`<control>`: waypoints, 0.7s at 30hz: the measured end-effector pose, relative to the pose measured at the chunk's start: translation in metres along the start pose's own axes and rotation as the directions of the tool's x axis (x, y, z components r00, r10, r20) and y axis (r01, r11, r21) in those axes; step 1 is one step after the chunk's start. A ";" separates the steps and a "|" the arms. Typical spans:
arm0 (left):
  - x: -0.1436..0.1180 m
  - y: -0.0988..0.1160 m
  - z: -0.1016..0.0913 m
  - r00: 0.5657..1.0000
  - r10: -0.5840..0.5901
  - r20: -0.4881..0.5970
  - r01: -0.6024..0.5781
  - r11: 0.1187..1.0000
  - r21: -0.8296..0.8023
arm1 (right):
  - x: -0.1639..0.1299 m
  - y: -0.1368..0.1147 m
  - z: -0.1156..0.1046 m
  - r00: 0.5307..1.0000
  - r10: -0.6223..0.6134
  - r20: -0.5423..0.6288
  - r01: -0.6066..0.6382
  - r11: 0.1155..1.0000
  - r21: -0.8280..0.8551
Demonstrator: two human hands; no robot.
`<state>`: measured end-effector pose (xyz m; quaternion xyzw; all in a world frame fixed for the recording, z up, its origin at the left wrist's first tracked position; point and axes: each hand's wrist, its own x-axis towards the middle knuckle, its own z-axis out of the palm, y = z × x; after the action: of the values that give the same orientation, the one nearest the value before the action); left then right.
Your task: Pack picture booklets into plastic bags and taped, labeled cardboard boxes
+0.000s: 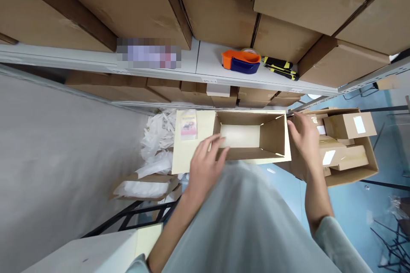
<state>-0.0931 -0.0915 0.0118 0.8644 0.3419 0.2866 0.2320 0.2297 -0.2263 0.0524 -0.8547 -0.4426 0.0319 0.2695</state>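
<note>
An open cardboard box [272, 136], its top without a lid, stands on a narrow cream-coloured tabletop [200, 155]. Inside, only a pale base shows. My left hand [206, 160] is at the box's left end, fingers loosely spread, their tips over the rim; whether they press on it I cannot tell. Just beyond the right end is my right hand [306, 136], thumb and fingers apart, holding nothing visible. A small packet [188, 124] with a pink and yellow print lies left of the box on the tabletop.
A shelf with big cartons [218, 17] runs across the back. On it lie an orange-and-blue tape dispenser [241, 61] and yellow-black cutters [282, 68]. A large carton [368, 168] of smaller boxes stands right; plastic bags [158, 136] are heaped left.
</note>
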 end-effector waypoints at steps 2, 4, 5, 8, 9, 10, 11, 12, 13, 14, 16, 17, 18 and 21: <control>0.003 -0.019 -0.011 0.992 -0.126 -0.013 0.126 0.992 0.007 | -0.027 0.023 -0.006 0.981 0.196 -0.006 -0.194 0.976 0.103; 0.002 -0.034 -0.013 0.975 -0.211 0.074 0.212 0.977 -0.007 | -0.049 0.035 -0.001 0.948 0.309 0.075 -0.318 0.915 0.248; 0.002 -0.038 -0.012 0.963 -0.235 0.132 0.239 0.971 -0.015 | -0.057 0.035 0.006 0.939 0.320 0.124 -0.343 0.888 0.307; -0.001 -0.036 0.001 0.935 -0.254 0.249 0.267 0.964 -0.019 | -0.074 0.022 0.029 0.950 0.218 0.225 -0.293 0.873 0.391; -0.001 -0.031 0.007 0.931 -0.247 0.268 0.260 0.966 -0.014 | -0.076 0.016 0.036 0.955 0.160 0.251 -0.252 0.885 0.392; -0.001 -0.025 0.012 0.929 -0.234 0.286 0.247 0.969 -0.008 | -0.078 0.012 0.043 0.954 0.102 0.281 -0.209 0.900 0.384; 0.000 -0.019 0.018 0.928 -0.217 0.303 0.228 0.974 -0.001 | -0.078 0.009 0.048 0.949 0.050 0.311 -0.168 0.914 0.368; 0.000 -0.015 0.023 0.928 -0.201 0.314 0.209 0.978 0.008 | -0.078 0.008 0.053 0.942 0.009 0.337 -0.133 0.928 0.348; 0.001 -0.012 0.029 0.930 -0.189 0.317 0.192 0.981 0.021 | -0.077 0.009 0.056 0.934 -0.019 0.356 -0.106 0.939 0.328; 0.002 -0.012 0.034 0.933 -0.184 0.310 0.182 0.983 0.036 | -0.076 0.011 0.060 0.930 -0.036 0.366 -0.084 0.948 0.306; 0.004 -0.018 0.046 0.936 -0.195 0.293 0.183 0.981 0.066 | -0.073 0.019 0.068 0.929 -0.055 0.365 -0.041 0.967 0.250; 0.005 -0.023 0.053 0.936 -0.202 0.289 0.189 0.979 0.074 | -0.070 0.024 0.075 0.933 -0.062 0.354 -0.013 0.979 0.206; 0.006 -0.029 0.060 0.936 -0.210 0.283 0.196 0.978 0.075 | -0.068 0.028 0.082 0.940 -0.071 0.335 0.022 0.989 0.149; 0.009 -0.043 0.080 0.964 -0.206 0.168 0.199 0.978 0.062 | -0.060 0.036 0.109 0.968 -0.149 0.201 0.160 0.986 -0.040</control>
<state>-0.0554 -0.0736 -0.0688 0.8514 0.4133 0.1776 0.2697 0.1877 -0.2427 -0.0690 -0.8173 -0.5333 0.0832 0.2020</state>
